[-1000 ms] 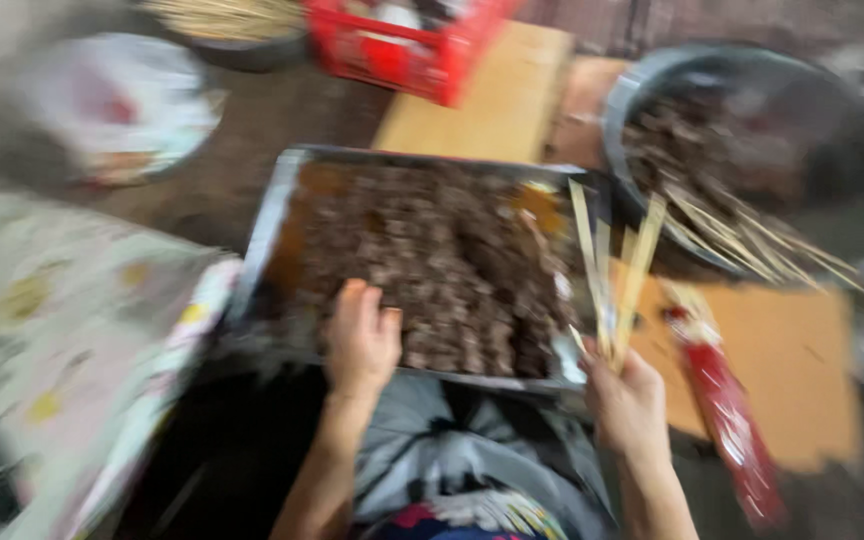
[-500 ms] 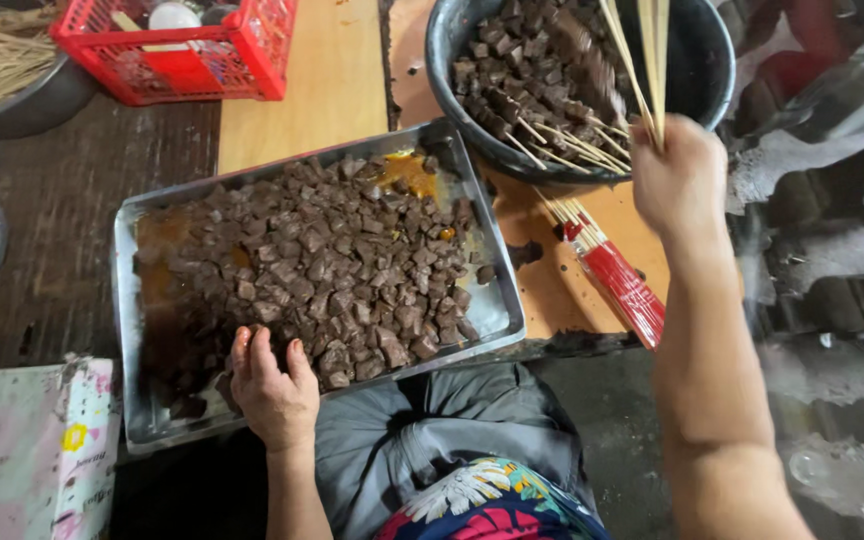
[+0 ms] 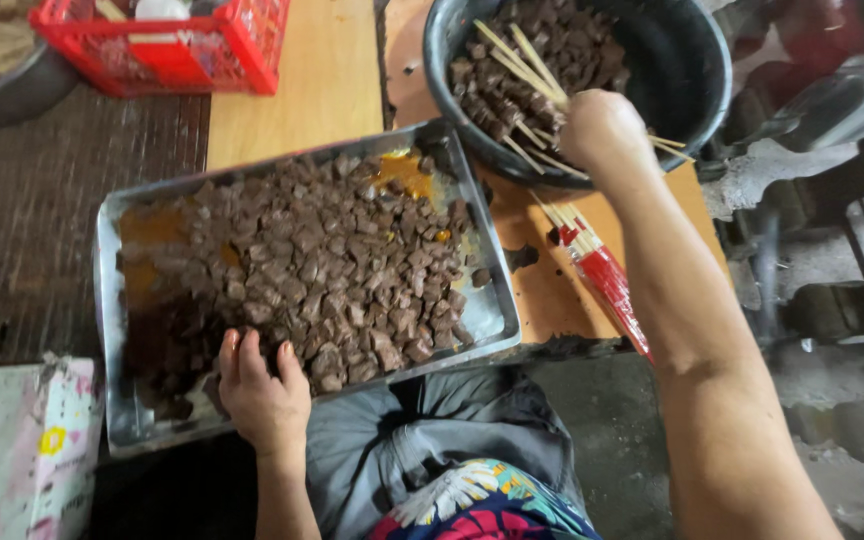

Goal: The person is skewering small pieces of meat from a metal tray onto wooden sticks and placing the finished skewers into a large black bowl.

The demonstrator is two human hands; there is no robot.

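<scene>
1. Head view: the metal tray point(image 3: 112, 300) of diced meat point(image 3: 322, 270) is taken as landmark.
2. Left hand point(image 3: 262, 385) is laid on meat at the tray's near edge, fingers curled into it, apparently gathering pieces.
3. Right hand point(image 3: 600, 128) is closed around skewers point(image 3: 522, 60) over the black bowl point(image 3: 697, 80) beyond the tray's far right corner, apparently for stacking.

your makeshift street-food prep spot, steel tray point(image 3: 112, 300) of cubed meat, black basin point(image 3: 697, 70) of skewered meat, red crate point(image 3: 167, 60), rough wooden boards point(image 3: 302, 90), worn floor
</scene>
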